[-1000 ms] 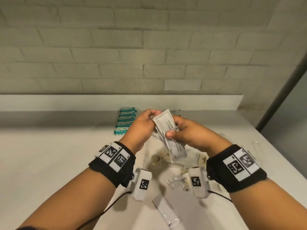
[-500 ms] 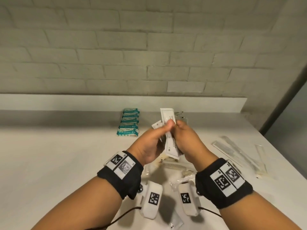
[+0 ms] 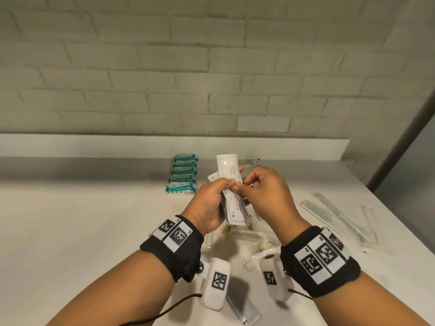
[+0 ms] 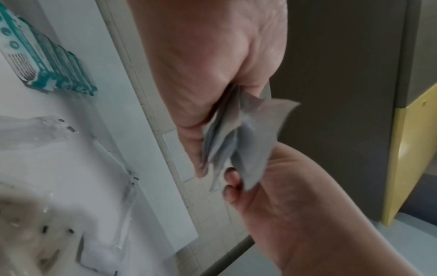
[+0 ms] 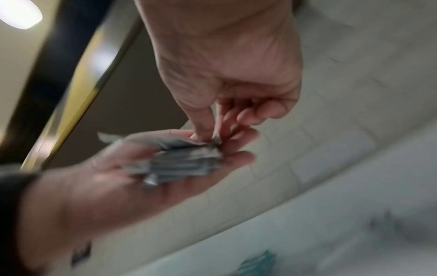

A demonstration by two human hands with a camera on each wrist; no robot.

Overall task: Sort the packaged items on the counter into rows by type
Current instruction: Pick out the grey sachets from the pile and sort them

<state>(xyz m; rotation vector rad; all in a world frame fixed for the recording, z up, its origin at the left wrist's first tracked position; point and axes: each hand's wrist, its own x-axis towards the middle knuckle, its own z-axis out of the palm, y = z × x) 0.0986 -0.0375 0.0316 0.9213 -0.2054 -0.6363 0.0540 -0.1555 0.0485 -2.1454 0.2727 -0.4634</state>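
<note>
Nearest the camera a flat white packet (image 3: 242, 310) lay on the counter (image 3: 70, 231); beyond it a loose pile stayed unsorted under the wrists, with a comb (image 3: 250, 236) and small clear-wrapped bits; long clear-wrapped sticks (image 3: 329, 212) lay well apart to the right, roughly side by side; left hand (image 3: 211, 205) held a fanned bunch of white sachets (image 3: 233, 201) above the pile, fingers curled round them; right hand (image 3: 263, 194) pinched into the same bunch, thumb and fingertips together on one sachet; farthest, teal packs (image 3: 182, 177) already sat in a neat row near the back ledge; judged roughly a third done, one row finished, sachets, sticks and pile left; left wrist view showed the sachet edges (image 4: 238, 142) splayed between both hands and the teal row (image 4: 45, 61) side-on, hidden detail from the head; right wrist view was blurred, only the bunch (image 5: 179, 160) lying across the left palm.
</note>
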